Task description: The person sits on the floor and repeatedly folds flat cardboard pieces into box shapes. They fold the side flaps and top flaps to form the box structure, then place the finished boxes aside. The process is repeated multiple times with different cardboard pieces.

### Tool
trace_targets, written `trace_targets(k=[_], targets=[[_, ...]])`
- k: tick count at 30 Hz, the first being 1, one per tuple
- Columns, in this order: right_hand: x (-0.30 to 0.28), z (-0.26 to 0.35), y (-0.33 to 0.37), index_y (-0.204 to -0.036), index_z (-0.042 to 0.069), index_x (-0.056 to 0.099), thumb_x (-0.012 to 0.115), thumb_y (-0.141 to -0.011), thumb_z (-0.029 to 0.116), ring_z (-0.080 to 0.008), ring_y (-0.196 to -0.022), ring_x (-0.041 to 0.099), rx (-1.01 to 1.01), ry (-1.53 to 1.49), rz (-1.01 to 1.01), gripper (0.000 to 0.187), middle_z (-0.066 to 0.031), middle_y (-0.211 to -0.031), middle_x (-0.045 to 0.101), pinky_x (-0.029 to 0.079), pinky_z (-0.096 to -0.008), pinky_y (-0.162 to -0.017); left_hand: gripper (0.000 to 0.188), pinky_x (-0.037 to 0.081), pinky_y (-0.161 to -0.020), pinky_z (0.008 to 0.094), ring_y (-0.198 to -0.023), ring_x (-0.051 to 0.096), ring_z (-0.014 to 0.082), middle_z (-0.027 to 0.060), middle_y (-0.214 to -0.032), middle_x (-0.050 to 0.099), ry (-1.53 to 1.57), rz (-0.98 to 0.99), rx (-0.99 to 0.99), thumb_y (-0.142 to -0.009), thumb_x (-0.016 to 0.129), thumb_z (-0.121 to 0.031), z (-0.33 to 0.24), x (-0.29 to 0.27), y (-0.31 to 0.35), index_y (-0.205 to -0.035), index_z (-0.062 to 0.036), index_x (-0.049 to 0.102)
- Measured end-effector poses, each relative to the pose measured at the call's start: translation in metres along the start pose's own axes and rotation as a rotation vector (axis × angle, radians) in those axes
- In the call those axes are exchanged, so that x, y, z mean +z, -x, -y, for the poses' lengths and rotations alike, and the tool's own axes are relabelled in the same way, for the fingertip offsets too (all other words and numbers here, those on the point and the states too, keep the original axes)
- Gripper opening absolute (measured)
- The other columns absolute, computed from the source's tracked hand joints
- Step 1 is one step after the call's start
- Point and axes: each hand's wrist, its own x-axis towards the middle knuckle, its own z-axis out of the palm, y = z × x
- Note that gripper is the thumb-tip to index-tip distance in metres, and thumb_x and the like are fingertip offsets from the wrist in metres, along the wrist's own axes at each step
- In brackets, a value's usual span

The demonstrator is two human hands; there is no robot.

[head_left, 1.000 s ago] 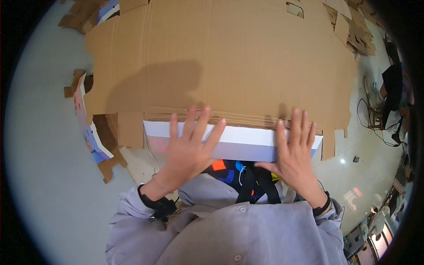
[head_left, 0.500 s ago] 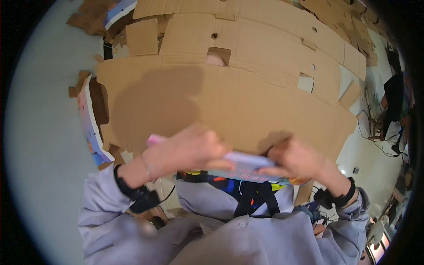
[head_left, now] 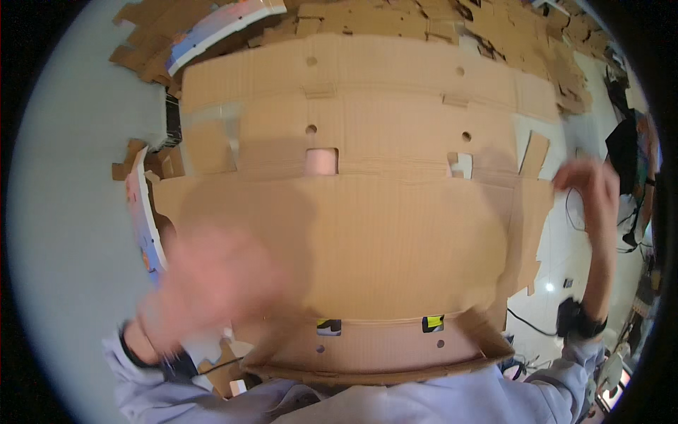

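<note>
Cardboard sheet is lying in front of the shirt, its folded front panel sitting nearest. Stiff, resisting creases could be springing that panel open. Round and squarish holes are piercing the ribbed brown surface. Blurred left grip and right grip are showing at opposite sides; I'm unable to tell whether either is grasping.

The left hand was above the near-left corner of the large cardboard sheet; the right hand was by its right edge, contact unclear. A folded section ran along the near edge, right before the person's torso. A side panel lay beside the left edge, a second panel beyond the far-left corner, and a cardboard pile behind the far edge. Right of the sheet was the floor.
</note>
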Motion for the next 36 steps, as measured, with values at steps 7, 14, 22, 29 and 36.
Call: trace_targets(k=[7,14,22,29,36], targets=[[-0.074,-0.105,-0.121,-0.129,0.005,0.047,0.045,-0.097,0.04,-0.0208,-0.1,0.059,0.558,-0.862,-0.496,0.048,-0.0114,-0.109,0.062,0.046,-0.0332,-0.09,0.056,0.05,-0.086,0.0374,-0.103,0.061,0.0329,0.0276,-0.123,0.053,0.257,-0.842,-0.941,-0.097,0.042,-0.044,0.186,-0.024,-0.02,-0.137,-0.0059,0.039],[-0.009,-0.06,-0.148,-0.137,0.005,0.04,0.054,-0.093,0.037,-0.0245,-0.113,0.055,0.09,-0.405,-0.049,0.057,-0.0158,-0.129,0.052,0.047,-0.0338,-0.09,0.053,0.047,-0.091,0.036,-0.108,0.06,0.0253,0.0181,-0.123,0.057,1.166,-0.507,-0.753,-0.098,0.037,-0.046,0.184,-0.026,-0.047,-0.136,-0.0088,0.044],[0.04,-0.047,-0.187,-0.121,-0.002,0.055,0.071,-0.076,0.045,-0.0284,-0.102,0.059,-0.004,0.576,-0.018,0.067,-0.0208,-0.11,0.061,0.045,-0.0354,-0.089,0.05,0.048,-0.082,0.0399,-0.097,0.062,0.0324,0.0136,-0.112,0.064,-0.141,-0.4,-0.09,-0.085,0.064,-0.036,0.232,0.052,-0.131,-0.126,-0.0069,0.056],[0.043,0.007,-0.129,-0.076,-0.001,0.051,0.078,-0.066,0.037,-0.0293,-0.075,0.056,-0.369,0.919,0.028,0.048,-0.0179,-0.077,0.057,0.042,-0.0376,-0.065,0.039,0.045,-0.075,0.0401,-0.092,0.059,0.0341,0.0169,-0.095,0.063,-0.368,0.111,-0.313,-0.076,0.071,-0.032,0.111,-0.024,-0.121,-0.1,-0.0031,0.058],[0.071,-0.009,-0.087,-0.133,0.005,0.042,0.076,-0.07,0.047,-0.0258,-0.118,0.047,-0.008,0.175,0.26,0.083,-0.0138,-0.124,0.052,0.032,-0.0336,-0.103,0.082,0.033,-0.103,0.0395,-0.121,0.046,0.0311,0.0161,-0.132,0.049,0.627,-0.089,-0.352,-0.076,0.06,-0.061,0.1,0.032,-0.089,-0.135,-0.0058,0.044]])
